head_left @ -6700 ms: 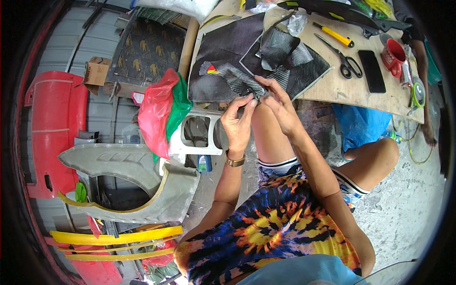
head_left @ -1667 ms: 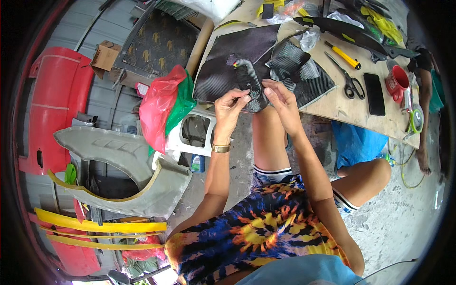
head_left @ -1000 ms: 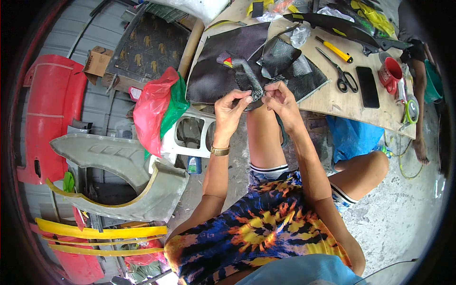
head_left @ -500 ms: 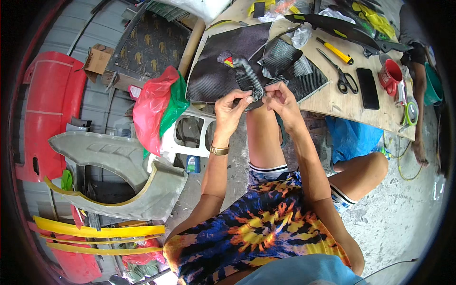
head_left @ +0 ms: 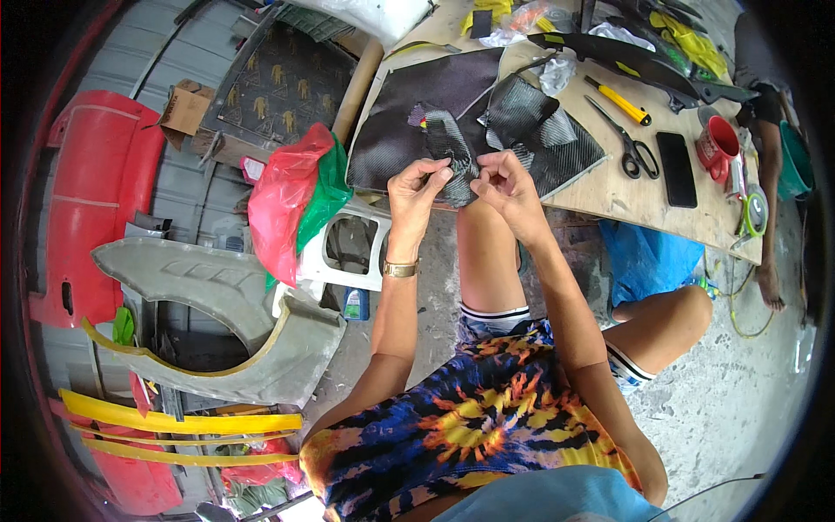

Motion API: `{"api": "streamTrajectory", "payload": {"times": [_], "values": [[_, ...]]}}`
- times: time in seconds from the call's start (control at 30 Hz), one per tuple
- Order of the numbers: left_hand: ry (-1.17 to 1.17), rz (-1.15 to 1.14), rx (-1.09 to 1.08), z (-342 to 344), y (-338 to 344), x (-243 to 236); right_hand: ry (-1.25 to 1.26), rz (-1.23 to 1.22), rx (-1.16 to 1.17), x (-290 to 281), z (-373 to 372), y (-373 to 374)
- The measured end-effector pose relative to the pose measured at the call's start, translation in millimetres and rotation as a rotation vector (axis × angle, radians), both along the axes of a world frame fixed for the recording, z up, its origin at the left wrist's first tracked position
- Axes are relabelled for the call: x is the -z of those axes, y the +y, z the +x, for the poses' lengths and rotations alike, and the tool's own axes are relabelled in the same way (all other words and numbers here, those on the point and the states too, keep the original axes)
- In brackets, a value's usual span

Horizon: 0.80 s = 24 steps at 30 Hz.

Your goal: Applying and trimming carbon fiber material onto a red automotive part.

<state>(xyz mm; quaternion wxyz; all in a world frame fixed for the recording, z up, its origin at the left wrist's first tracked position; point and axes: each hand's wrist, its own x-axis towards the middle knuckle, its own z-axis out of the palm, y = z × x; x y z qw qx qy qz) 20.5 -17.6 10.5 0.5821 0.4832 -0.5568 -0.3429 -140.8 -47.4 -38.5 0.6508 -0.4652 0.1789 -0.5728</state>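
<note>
Over the table's near edge, my left hand (head_left: 417, 187) pinches a small strip of black woven carbon-fibre cloth (head_left: 448, 143) between thumb and forefinger. A bit of red and yellow shows at its far end. My right hand (head_left: 511, 193) is closed on the strip's right edge, fingertips together and the other fingers curled; the exact grip point is partly hidden. Beneath and beyond lies a larger dark carbon-fibre sheet (head_left: 409, 100). Loose cut pieces of the same cloth (head_left: 519, 106) rest on it to the right, close to my right hand.
On the wooden table (head_left: 600, 193) to the right lie a yellow cutter (head_left: 619, 100), black scissors (head_left: 628, 143), a phone (head_left: 676, 170), a red mug (head_left: 716, 143) and green-rimmed tape (head_left: 753, 209). A grey car fender (head_left: 187, 261) and red bag (head_left: 287, 196) are left. Another person's arm (head_left: 769, 191) shows far right.
The strip has turned slightly in my fingers, so less of the red and yellow bit shows. My right fingertips have shifted a little left and down; the view has moved slightly.
</note>
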Motion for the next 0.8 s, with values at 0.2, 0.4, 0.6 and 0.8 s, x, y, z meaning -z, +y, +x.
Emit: {"api": "streamTrajectory", "payload": {"times": [0.2,0.4,0.6,0.8], "values": [[0.066,0.012,0.014,8,-5,0,0.113,-0.053,0.095,-6,9,-7],[0.124,0.018,0.093,34,-7,5,0.042,-0.024,0.028,-8,12,2],[0.145,-0.029,0.236,69,-10,16,0.057,0.133,-0.012,12,-5,16],[0.252,-0.070,0.183,72,-18,24,0.066,0.119,-0.040,26,-8,17]]}}
